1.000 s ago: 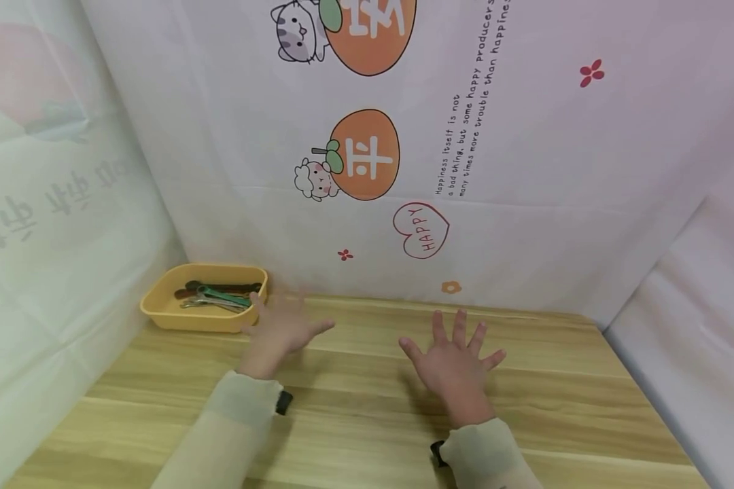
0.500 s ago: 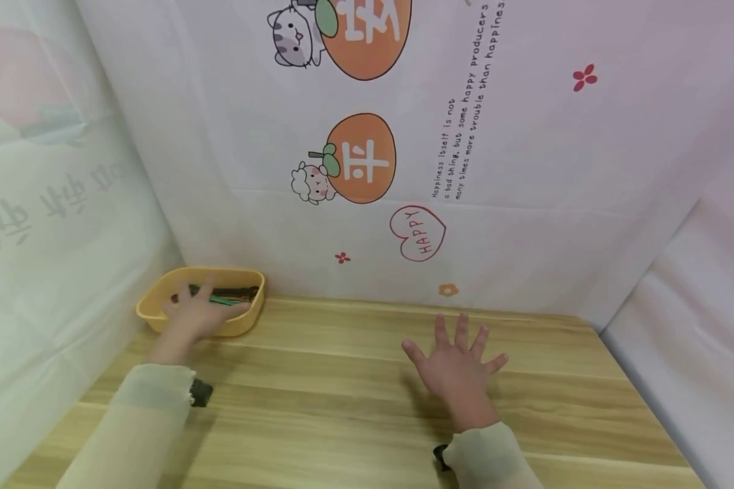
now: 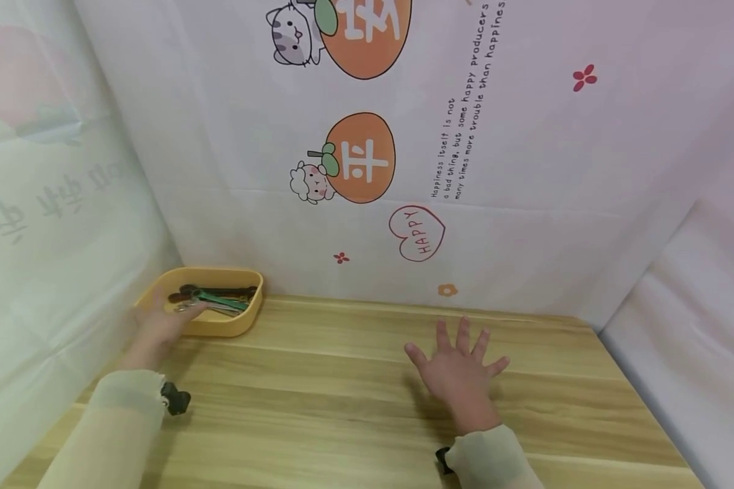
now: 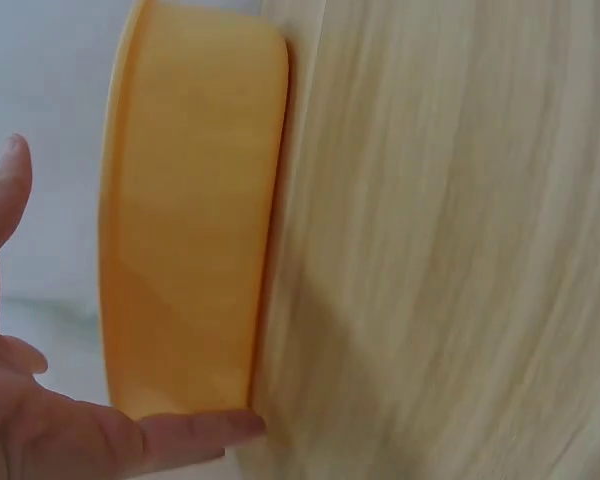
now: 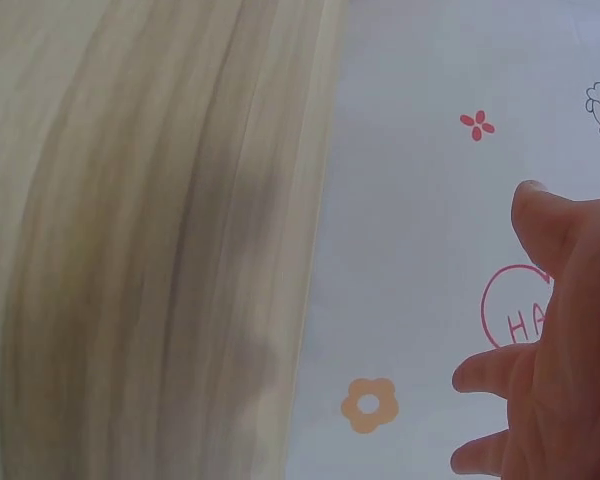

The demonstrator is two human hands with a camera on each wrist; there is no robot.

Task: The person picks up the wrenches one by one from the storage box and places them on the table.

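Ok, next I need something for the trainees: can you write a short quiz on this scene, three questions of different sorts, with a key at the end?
1. Short answer: in the head view, which hand is at the bin, and at which end of it?
2. True or false: the right hand has its fingers spread and holds nothing.
3. Multiple choice: where does the green tool lie?
A) On the bare table
B) In the bin
C) Under the right hand

Key:
1. The left hand, at the left end.
2. True.
3. B.
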